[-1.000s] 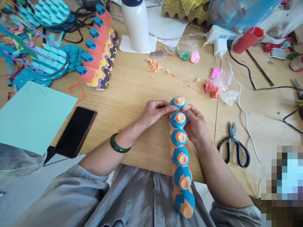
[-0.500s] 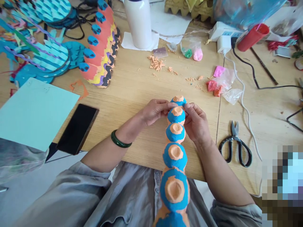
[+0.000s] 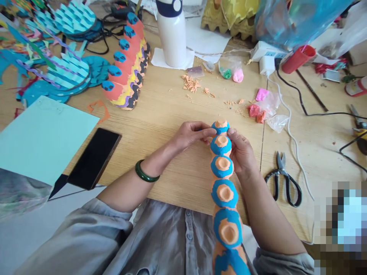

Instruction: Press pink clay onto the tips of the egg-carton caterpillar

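Observation:
A long row of orange and blue clay-covered bumps runs from the bottom edge up to the middle of the view, its far end between my hands. My left hand pinches the far end from the left, thumb and fingertips near the farthest bump. On the right side my right hand grips the same end, with its thumb beside the farthest bump and its other fingers partly hidden behind the row. Each bump has an orange, dented top with blue around it.
A black phone and light green sheet lie left; scissors lie right. Farther back are a red-orange bumpy piece, a white bottle, orange shavings, clay bags and a power strip.
The near part of the bumpy row has swung to the right, and its far end has shifted slightly right. Both hands still hold it. The camera view has also shifted a little.

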`<state>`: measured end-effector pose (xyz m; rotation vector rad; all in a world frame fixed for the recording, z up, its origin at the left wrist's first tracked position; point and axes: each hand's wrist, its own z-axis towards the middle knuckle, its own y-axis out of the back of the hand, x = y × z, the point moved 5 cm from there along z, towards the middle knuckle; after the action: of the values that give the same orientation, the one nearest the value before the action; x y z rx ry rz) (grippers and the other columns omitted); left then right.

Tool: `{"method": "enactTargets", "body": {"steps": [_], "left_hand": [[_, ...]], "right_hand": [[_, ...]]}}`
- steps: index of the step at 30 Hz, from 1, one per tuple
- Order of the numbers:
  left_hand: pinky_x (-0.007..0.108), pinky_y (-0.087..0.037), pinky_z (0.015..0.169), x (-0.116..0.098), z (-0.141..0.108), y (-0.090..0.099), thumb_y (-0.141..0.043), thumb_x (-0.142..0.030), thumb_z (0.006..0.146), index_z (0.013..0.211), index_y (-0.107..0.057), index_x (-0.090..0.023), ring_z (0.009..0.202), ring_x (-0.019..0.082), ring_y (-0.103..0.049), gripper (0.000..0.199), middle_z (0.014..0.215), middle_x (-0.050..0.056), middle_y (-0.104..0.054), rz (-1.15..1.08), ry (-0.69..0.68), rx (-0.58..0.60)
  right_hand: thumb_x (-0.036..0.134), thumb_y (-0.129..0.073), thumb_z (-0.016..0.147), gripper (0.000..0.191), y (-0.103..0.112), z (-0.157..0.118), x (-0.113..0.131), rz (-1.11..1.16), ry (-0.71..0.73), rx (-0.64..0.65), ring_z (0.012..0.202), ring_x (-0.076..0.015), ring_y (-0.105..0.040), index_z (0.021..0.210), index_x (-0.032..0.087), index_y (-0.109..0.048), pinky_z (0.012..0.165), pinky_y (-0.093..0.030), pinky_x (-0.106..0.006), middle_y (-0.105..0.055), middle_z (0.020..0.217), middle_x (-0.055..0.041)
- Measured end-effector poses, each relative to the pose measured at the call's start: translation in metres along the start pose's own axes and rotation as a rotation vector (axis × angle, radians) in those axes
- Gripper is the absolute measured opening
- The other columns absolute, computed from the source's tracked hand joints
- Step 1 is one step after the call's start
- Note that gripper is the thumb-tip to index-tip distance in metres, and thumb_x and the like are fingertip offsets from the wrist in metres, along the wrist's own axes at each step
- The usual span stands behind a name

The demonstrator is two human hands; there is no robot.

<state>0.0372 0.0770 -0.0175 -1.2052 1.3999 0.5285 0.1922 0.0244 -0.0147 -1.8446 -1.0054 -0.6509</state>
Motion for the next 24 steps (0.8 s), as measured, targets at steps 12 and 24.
{"method": "enactTargets", "body": {"steps": [12, 24], "left_hand": [[0.028, -0.055, 0.066, -0.001, -0.003, 0.003, -0.1, -0.048, 0.056, 0.075, -0.076, -0.015, 0.07, 0.014, -0.066, 0.045, 0.075, 0.002, -0.073, 0.104, -0.012, -0.023], [0.029, -0.055, 0.068, -0.005, -0.005, -0.003, -0.092, -0.068, 0.061, 0.073, -0.07, -0.016, 0.07, 0.014, -0.065, 0.058, 0.073, 0.001, -0.069, 0.057, -0.019, -0.057]], "right_hand": [[0.048, -0.094, 0.074, 0.034, -0.008, -0.009, 0.013, -0.213, 0.234, 0.117, 0.059, -0.0121, -0.063, 0.077, 0.026, -0.068, 0.05, -0.054, -0.024, -0.071, 0.07, 0.0039], [0.051, -0.093, 0.074, 0.033, -0.015, -0.008, 0.005, -0.111, 0.209, 0.076, 0.062, -0.0113, -0.061, 0.075, 0.026, -0.072, 0.057, -0.059, -0.025, -0.069, 0.073, 0.0038]]}}
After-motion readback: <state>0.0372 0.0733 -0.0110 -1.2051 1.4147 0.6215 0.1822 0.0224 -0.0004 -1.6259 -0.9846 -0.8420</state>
